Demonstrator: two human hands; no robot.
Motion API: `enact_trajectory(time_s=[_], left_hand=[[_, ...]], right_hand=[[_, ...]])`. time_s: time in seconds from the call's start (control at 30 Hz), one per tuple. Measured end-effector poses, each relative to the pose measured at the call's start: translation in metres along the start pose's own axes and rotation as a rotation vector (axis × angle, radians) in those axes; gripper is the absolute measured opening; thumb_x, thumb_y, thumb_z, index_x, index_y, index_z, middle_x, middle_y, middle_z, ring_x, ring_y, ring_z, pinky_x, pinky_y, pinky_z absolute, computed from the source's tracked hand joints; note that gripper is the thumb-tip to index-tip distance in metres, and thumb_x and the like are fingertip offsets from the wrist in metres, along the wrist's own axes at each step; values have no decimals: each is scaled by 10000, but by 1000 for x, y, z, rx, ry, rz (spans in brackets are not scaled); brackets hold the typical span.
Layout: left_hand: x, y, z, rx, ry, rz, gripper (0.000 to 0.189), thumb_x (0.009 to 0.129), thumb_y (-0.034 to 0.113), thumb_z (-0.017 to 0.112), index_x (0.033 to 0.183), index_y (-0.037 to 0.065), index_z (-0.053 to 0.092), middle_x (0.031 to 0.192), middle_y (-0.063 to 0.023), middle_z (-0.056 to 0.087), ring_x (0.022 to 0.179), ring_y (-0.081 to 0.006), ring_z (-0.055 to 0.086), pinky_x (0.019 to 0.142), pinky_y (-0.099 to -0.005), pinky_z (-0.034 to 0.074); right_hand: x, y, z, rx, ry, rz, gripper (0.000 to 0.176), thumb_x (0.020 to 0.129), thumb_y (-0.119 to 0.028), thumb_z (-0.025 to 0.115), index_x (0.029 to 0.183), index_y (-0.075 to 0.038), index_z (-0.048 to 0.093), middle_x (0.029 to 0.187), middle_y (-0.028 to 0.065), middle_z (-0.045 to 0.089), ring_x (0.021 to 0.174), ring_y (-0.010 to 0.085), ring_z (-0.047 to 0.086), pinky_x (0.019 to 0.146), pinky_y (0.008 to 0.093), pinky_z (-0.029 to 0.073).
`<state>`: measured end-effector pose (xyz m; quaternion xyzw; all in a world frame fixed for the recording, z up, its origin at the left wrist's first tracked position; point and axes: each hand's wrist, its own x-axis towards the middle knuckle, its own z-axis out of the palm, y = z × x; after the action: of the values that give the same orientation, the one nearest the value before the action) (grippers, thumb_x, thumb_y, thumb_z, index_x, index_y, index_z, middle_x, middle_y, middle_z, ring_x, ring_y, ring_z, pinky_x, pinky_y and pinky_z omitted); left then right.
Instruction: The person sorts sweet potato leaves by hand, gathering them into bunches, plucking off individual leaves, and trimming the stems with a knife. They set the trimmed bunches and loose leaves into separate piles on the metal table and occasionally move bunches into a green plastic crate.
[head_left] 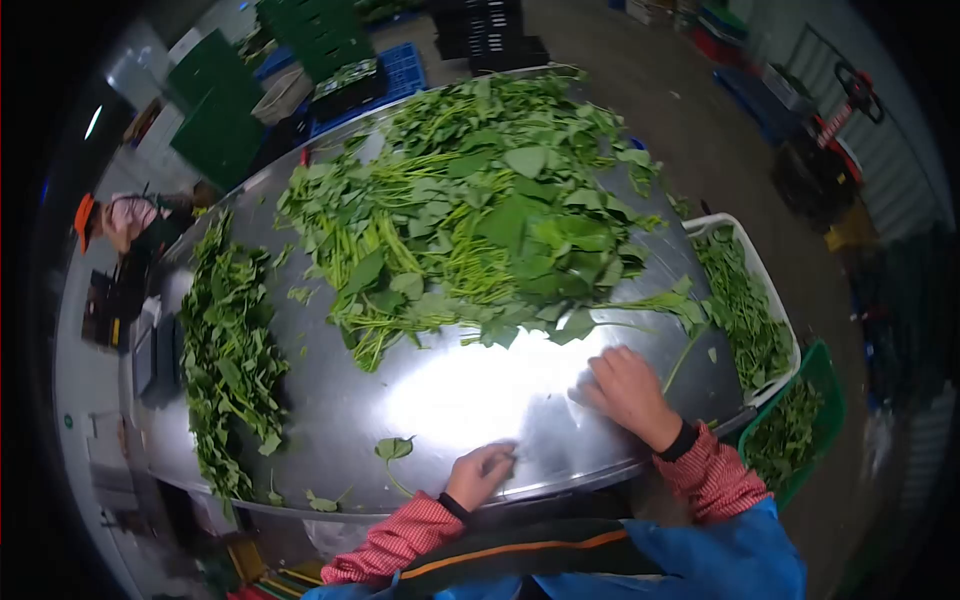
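My left hand (pixel 482 476) is low over the front part of the metal table (pixel 350 450), its fingers curled with thumb and index close together. Whatever may be between them is too small to make out. A single leaf on a stem (pixel 394 449) lies just left of it. My right hand (pixel 630 396) hovers over the bright reflection on the metal, fingers loosely stretched and slightly blurred, holding nothing visible. Beyond both hands spreads a big heap of leafy green stems (pixel 470 230). A few loose stems (pixel 665 300) stick out near the right hand.
A long pile of greens (pixel 232 350) lines the table's left side. At the right stand a white crate (pixel 790 325) and a green basket (pixel 838 385), both holding greens. Stacked green crates (pixel 315 35) are behind. A person in an orange cap (pixel 84 220) is at far left.
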<state>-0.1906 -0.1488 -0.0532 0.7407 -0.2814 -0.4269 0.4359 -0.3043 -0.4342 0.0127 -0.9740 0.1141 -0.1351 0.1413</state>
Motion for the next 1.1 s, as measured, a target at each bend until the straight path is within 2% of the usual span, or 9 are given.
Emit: enact_trajectory(time_s=[0.2, 0.3, 0.4, 0.5, 0.6, 0.7, 0.83, 0.93, 1.1], left_hand=[[-15, -16, -25, -58, 218, 38, 233, 857, 26, 617, 1085, -22, 621, 831, -50, 657, 784, -77, 596, 730, -224, 486], [-20, -28, -31, -70, 245, 22, 236, 853, 25, 619, 1083, -24, 620, 813, -47, 658, 772, -72, 595, 728, -225, 485], [-21, -41, -37, -74, 308, 49, 238, 823, 111, 654, 1054, 53, 642, 821, -95, 656, 695, -183, 637, 645, -283, 503], [-18, -48, -50, -119, 344, 22, 234, 819, 114, 655, 1044, 51, 641, 818, -101, 652, 690, -192, 637, 638, -285, 501], [-11, -50, -63, -108, 335, 35, 243, 829, 28, 637, 1069, -8, 628, 766, -43, 644, 726, -90, 596, 700, -227, 483], [-3, -47, -71, -107, 338, 42, 240, 818, 49, 651, 1056, 21, 637, 752, -51, 639, 701, -106, 602, 677, -234, 483], [5, -42, -76, -2, 335, 36, 231, 806, 76, 662, 1035, 49, 645, 760, -63, 644, 683, -137, 615, 661, -251, 488], [6, -42, -77, 29, 344, 6, 228, 803, 82, 664, 1028, 52, 646, 768, -68, 649, 689, -152, 625, 660, -258, 492], [9, -51, -71, 5, 379, 62, 212, 794, 101, 660, 1002, 62, 647, 763, -58, 642, 613, -176, 592, 584, -279, 472]], right_hand=[[157, -57, 10, -177, 39, -296, 504, 635, -217, 738, 1054, -24, 536, 940, 111, 538, 956, 264, 524, 887, 353, 419], [213, -38, 60, -642, 99, -301, 547, 686, -219, 691, 1159, -11, 511, 1003, 118, 551, 1014, 254, 518, 949, 383, 396], [219, -23, 85, -816, 8, -278, 475, 754, -194, 603, 1182, -8, 511, 1033, 107, 554, 1035, 242, 517, 971, 415, 382], [197, -24, 88, -755, 36, -301, 395, 779, -149, 544, 1151, -16, 523, 1016, 90, 548, 1018, 234, 517, 968, 422, 382], [178, -33, 72, -688, 10, -315, 381, 757, -125, 551, 1122, -16, 529, 1001, 87, 543, 1007, 229, 517, 945, 420, 395], [178, -33, 61, -600, -25, -334, 360, 747, -119, 559, 1091, -16, 531, 994, 94, 540, 1011, 229, 514, 928, 419, 399], [209, -64, 49, -573, -182, -227, 524, 777, -158, 574, 1278, -49, 464, 1047, 113, 538, 1051, 264, 498, 971, 476, 351], [244, -77, 68, -808, -102, -444, 604, 812, -205, 571, 1374, -77, 390, 1102, 119, 538, 1077, 278, 489, 1017, 509, 306], [254, -56, 108, -826, -348, -337, 722, 765, -211, 641, 1405, -68, 339, 1129, 117, 532, 1120, 272, 477, 1050, 483, 296]])
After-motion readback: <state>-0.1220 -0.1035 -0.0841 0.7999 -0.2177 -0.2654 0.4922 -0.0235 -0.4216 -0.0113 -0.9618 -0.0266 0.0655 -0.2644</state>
